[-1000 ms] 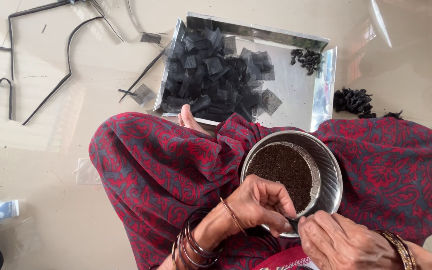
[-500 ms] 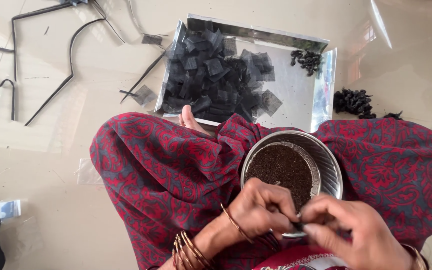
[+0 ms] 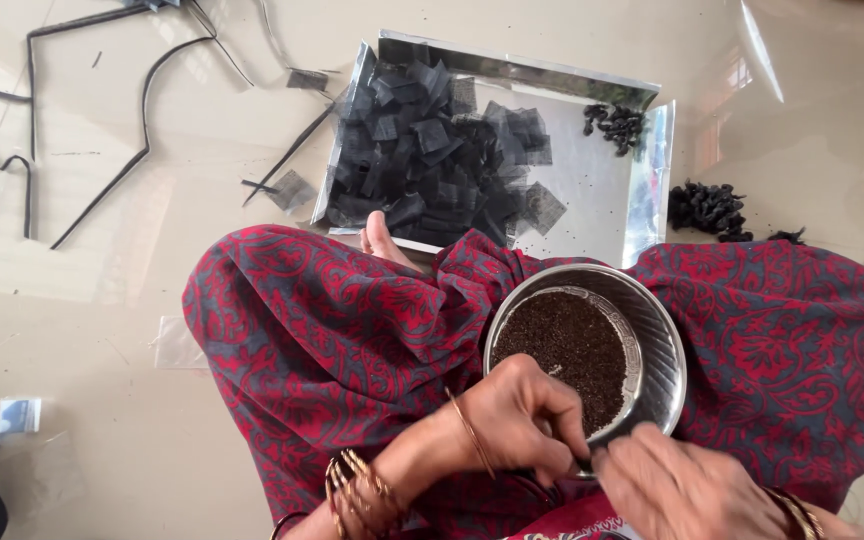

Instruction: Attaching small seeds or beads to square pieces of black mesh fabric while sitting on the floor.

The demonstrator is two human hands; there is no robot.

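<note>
A steel bowl (image 3: 652,330) of dark powder (image 3: 564,352) is being rested on the lap, on red patterned cloth (image 3: 322,340). The left hand (image 3: 517,420) is being held at the bowl's near rim, its fingers curled tight as if pinching something small; what is being pinched is hidden, so it cannot be told. The right hand (image 3: 682,490) is being brought up just beside it, fingertips meeting the left's at the rim; whether anything is being gripped there cannot be told either. A steel tray (image 3: 602,200) is lying on the floor ahead, with a heap of black mesh squares (image 3: 432,150) waiting on it, and only a small cluster of dark bundles (image 3: 614,122) in its far corner; more are lying beside the tray (image 3: 707,208). Judging by this, most squares are not yet being used, and the bowl is nearly full.
</note>
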